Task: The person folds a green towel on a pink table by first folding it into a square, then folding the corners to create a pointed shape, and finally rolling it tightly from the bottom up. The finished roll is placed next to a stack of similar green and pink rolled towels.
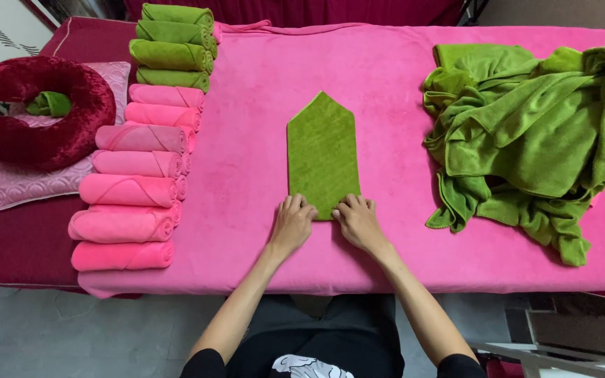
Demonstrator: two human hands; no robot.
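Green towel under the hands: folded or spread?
Folded. The green towel lies as a narrow strip with a pointed far end; both hands press its near edge.

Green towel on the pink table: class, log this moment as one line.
left hand: on near edge of folded green towel | right hand: same edge | towel: flat, far end pointed | rolled pink towels: left

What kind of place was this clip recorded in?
Most likely a massage or spa room. A padded table is draped in pink cloth, a dark red horseshoe cushion lies at one end, and rolled pink towels are lined up beside it. Both hands press a folded green towel.
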